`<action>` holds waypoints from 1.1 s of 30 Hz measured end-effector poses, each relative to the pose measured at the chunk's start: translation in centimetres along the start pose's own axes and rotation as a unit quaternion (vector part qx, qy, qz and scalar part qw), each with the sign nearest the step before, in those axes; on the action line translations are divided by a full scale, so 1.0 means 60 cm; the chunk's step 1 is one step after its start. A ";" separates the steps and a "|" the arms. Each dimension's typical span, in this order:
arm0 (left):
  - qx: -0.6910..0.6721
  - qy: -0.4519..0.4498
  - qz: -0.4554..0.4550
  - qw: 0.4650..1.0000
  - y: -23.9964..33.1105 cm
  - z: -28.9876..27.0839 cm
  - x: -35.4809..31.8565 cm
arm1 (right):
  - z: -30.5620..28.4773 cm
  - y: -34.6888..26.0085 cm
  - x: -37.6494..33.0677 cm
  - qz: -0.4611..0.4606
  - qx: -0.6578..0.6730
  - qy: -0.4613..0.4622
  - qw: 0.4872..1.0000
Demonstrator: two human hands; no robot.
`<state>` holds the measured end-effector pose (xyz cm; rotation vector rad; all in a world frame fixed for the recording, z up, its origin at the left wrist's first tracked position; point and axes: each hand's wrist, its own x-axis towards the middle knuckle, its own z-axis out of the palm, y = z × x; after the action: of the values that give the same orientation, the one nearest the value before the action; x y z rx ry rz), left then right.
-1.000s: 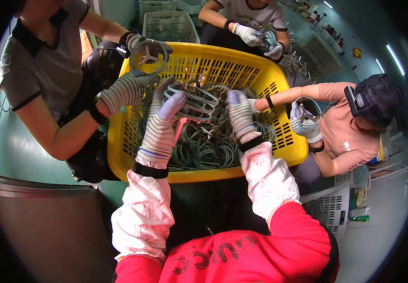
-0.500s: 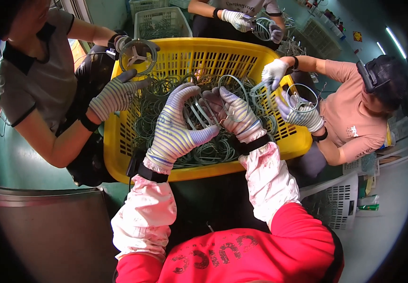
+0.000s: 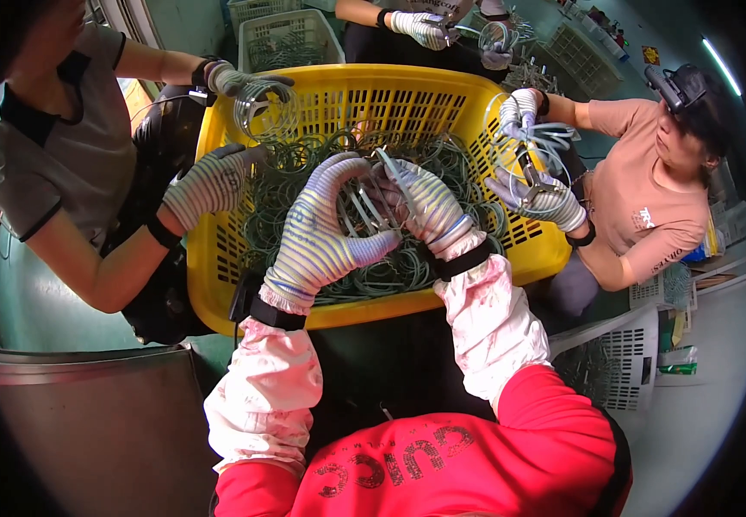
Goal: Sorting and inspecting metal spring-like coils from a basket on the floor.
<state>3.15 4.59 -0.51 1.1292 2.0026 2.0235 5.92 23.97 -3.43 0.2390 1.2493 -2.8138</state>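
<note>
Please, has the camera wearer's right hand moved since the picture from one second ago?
Yes: judged against the yellow basket, the right hand has moved left, toward the left hand.

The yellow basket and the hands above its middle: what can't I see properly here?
- Head view: how many metal rings are between the left hand and right hand; the hands partly cover them.
- Head view: the bottom of the yellow basket, covered by piled rings.
- Head view: the head of the person on the left, cut off by the dark rim and edge.
- Head view: details on the far wall sign, too small.
</note>
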 end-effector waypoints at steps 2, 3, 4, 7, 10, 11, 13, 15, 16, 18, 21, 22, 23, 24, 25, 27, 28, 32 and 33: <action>-0.037 0.032 -0.057 0.997 0.001 -0.002 -0.006 | 0.027 0.003 -0.005 -0.003 -0.060 0.063 0.996; -0.039 0.030 -0.055 0.997 0.005 0.002 -0.005 | 0.021 0.006 -0.002 -0.006 -0.061 0.065 0.996; -0.041 0.025 -0.063 0.997 0.005 0.007 -0.002 | 0.008 0.013 0.007 -0.038 -0.118 0.077 0.989; -0.060 0.024 -0.086 0.994 0.006 0.011 -0.003 | 0.001 0.024 0.015 -0.058 -0.166 0.099 0.979; -0.119 0.024 -0.139 0.983 0.010 0.008 -0.003 | -0.013 0.030 0.023 -0.059 -0.184 0.112 0.975; -0.158 0.021 -0.178 0.971 0.013 0.007 -0.002 | -0.021 0.025 0.022 -0.030 -0.214 0.101 0.971; -0.171 0.024 -0.185 0.968 0.024 0.004 0.001 | -0.018 0.018 0.014 -0.001 -0.243 0.095 0.965; -0.181 0.029 -0.191 0.964 0.024 -0.001 0.001 | -0.010 0.011 0.007 0.027 -0.266 0.106 0.958; -0.168 0.033 -0.184 0.968 0.017 -0.005 0.001 | -0.012 0.011 0.007 0.030 -0.278 0.099 0.955; -0.180 0.035 -0.180 0.967 0.011 -0.012 -0.002 | -0.010 0.002 0.006 0.022 -0.244 0.077 0.966; -0.186 0.055 -0.156 0.969 -0.007 -0.017 0.000 | -0.022 -0.019 0.000 0.038 -0.165 0.099 0.981; -0.231 0.072 -0.143 0.960 -0.013 -0.019 0.003 | -0.030 -0.025 0.005 0.027 -0.151 0.120 0.981; -0.293 0.064 -0.159 0.941 -0.014 -0.028 0.002 | -0.038 -0.030 0.009 0.016 -0.137 0.142 0.980; -0.316 0.077 -0.161 0.932 -0.002 -0.032 0.003 | -0.049 -0.033 0.005 0.021 -0.144 0.145 0.979; -0.339 0.091 -0.163 0.922 0.003 -0.036 0.003 | -0.057 -0.025 0.008 0.024 -0.159 0.158 0.974; -0.372 0.115 -0.125 0.913 0.005 -0.046 -0.002 | -0.068 0.001 0.016 0.040 -0.229 0.136 0.963; -0.375 0.121 -0.127 0.910 0.004 -0.053 -0.004 | -0.070 0.017 0.019 0.064 -0.250 0.121 0.958; -0.394 0.162 -0.098 0.899 -0.003 -0.055 0.009 | -0.156 0.117 0.099 0.164 -0.470 -0.032 0.867; -0.379 0.200 -0.083 0.900 0.006 -0.096 -0.014 | -0.056 0.135 0.067 0.125 -0.516 -0.064 0.845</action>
<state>0.80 -0.69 0.16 0.3856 1.1124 2.6971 3.24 21.05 -12.25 0.1218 2.2343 -1.5706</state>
